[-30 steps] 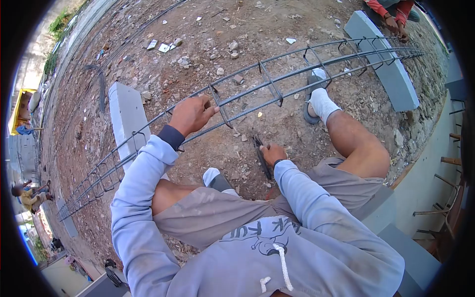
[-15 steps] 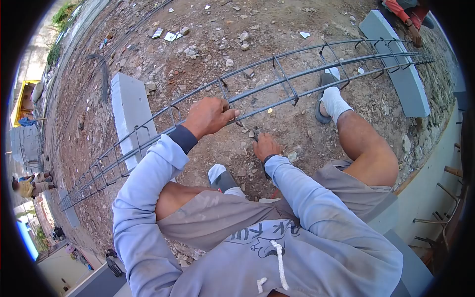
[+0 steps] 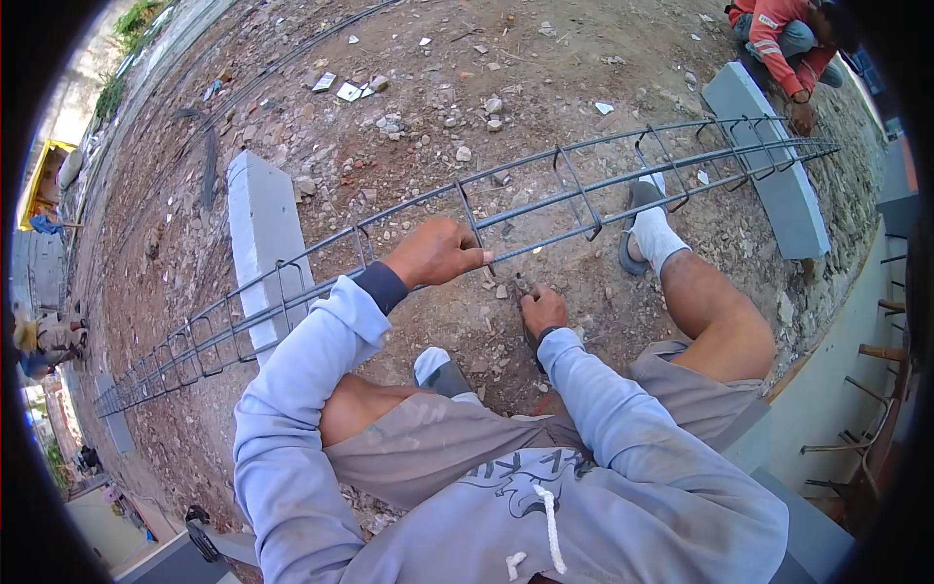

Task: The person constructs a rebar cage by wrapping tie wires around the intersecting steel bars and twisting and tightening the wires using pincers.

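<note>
A long rebar cage (image 3: 530, 206), made of long ribbed bars with bent stirrups, runs diagonally across the view. My left hand (image 3: 438, 251) is closed around its near side beside a stirrup, with the thumb along the lower bar. Just below and to the right, my right hand (image 3: 545, 310) is closed on a dark hand tool (image 3: 522, 284). Only the tool's tip and a bit of its handle show, so its exact kind is hidden. That tip stays a little apart from the cage.
Grey blocks support the cage at left (image 3: 268, 229) and right (image 3: 764, 146). A co-worker in a red sleeve (image 3: 778, 49) crouches at the cage's far right end. Rubble and white shards (image 3: 350, 91) litter the ground. Another person (image 3: 49, 338) is at far left.
The view has shifted slightly, showing more of the co-worker at the right. My left hand keeps its hold on the cage, and my right hand still grips the tool close by.
</note>
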The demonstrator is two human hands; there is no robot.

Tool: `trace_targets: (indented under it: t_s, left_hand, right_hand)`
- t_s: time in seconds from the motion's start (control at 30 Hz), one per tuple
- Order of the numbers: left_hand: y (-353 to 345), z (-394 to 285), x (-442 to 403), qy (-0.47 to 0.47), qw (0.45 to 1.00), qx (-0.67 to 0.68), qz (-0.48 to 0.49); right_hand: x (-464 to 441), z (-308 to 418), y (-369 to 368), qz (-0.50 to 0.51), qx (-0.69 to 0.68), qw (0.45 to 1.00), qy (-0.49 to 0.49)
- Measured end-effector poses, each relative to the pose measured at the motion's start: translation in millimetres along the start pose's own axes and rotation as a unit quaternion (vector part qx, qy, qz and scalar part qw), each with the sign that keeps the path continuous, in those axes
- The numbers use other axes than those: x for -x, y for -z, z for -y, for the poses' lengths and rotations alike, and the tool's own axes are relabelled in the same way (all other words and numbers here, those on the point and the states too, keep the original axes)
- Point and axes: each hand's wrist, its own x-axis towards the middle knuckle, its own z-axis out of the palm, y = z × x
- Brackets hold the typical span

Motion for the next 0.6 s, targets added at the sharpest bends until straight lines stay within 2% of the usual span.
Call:
trace_targets:
  t_s: [0.03,0.17,0.27,0.37,0.5,0.6]
  left_hand:
    - [-2,2,3,-0.008,0.999,0.04,0.005]
    - [-10,8,10,-0.02,0.998,0.061,-0.016]
    - [-8,-1,12,-0.009,0.999,0.03,-0.02]
    - [-9,-1,6,0.002,1.0,0.012,-0.007]
    - [-13,2,-4,0.003,1.0,0.009,-0.001]
    - [-8,-1,-3,0.01,0.999,0.041,0.028]
  right_hand:
    - [0,-6,-3,-0.012,-0.026,1.0,-0.001]
    - [-8,-21,-21,-0.054,-0.148,0.986,-0.056]
    - [-4,7,-3,0.043,-0.401,0.897,-0.184]
    - [-4,14,12,0.045,-0.399,0.903,-0.151]
    - [-14,14,10,0.007,-0.329,0.941,-0.08]
    - [13,36,29,0.07,-0.391,0.916,-0.062]
